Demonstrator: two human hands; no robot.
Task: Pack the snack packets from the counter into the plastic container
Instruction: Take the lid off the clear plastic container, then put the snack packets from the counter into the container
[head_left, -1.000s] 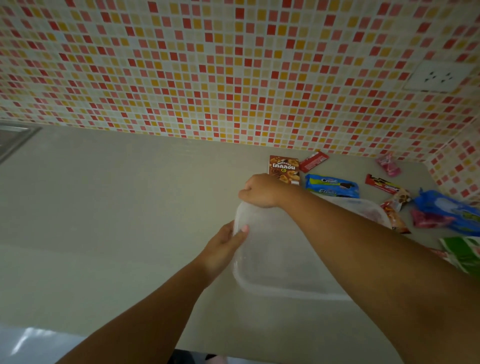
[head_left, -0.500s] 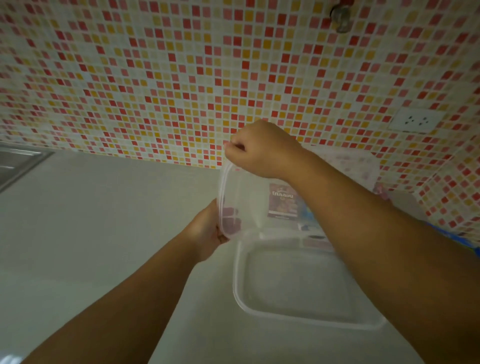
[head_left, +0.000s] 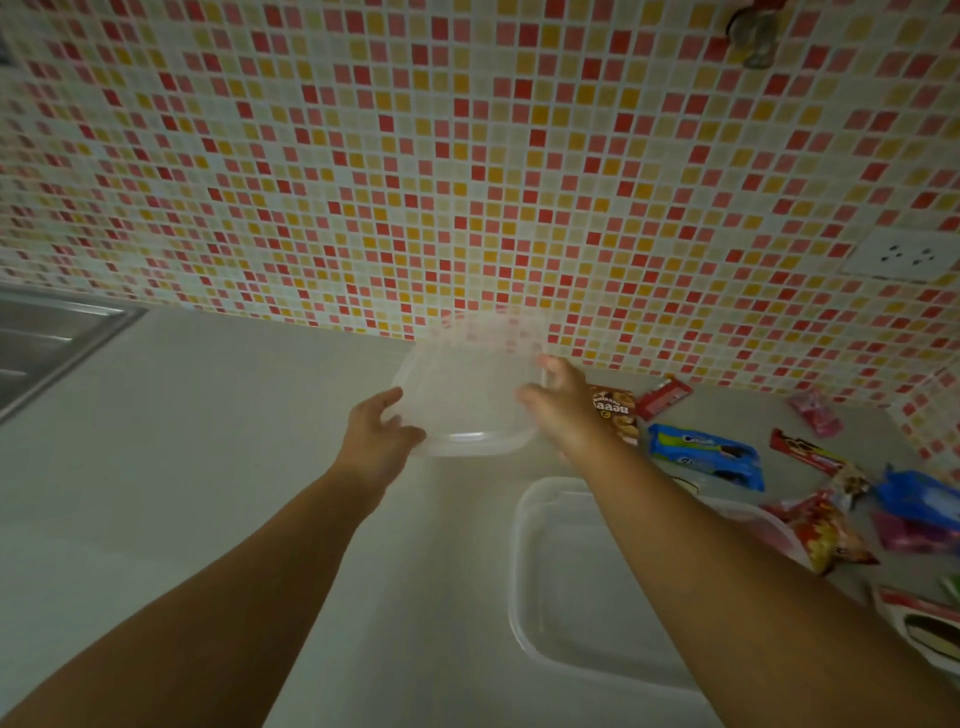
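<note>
The clear plastic container (head_left: 521, 571) stands open and empty on the counter at lower right, partly under my right forearm. Its clear lid (head_left: 467, 395) is tilted up against the tiled wall behind it. My left hand (head_left: 376, 439) grips the lid's lower left corner and my right hand (head_left: 563, 408) holds its right edge. Snack packets lie to the right: a brown biscuit packet (head_left: 618, 418), a red stick (head_left: 663, 397), a blue cookie pack (head_left: 706, 456), a red chocolate bar (head_left: 805, 457), a pink candy (head_left: 814, 413) and a red-yellow packet (head_left: 826, 535).
A steel sink (head_left: 47, 338) is set in the counter at far left. More packets, blue (head_left: 919, 499), pink (head_left: 909, 538) and white (head_left: 919, 623), crowd the right edge. A wall socket (head_left: 893, 254) and a valve (head_left: 750, 31) are on the tiles.
Both hands lifted the lid off the container, then carried it back and left to the wall, where it now leans. The container stays open on the counter.
</note>
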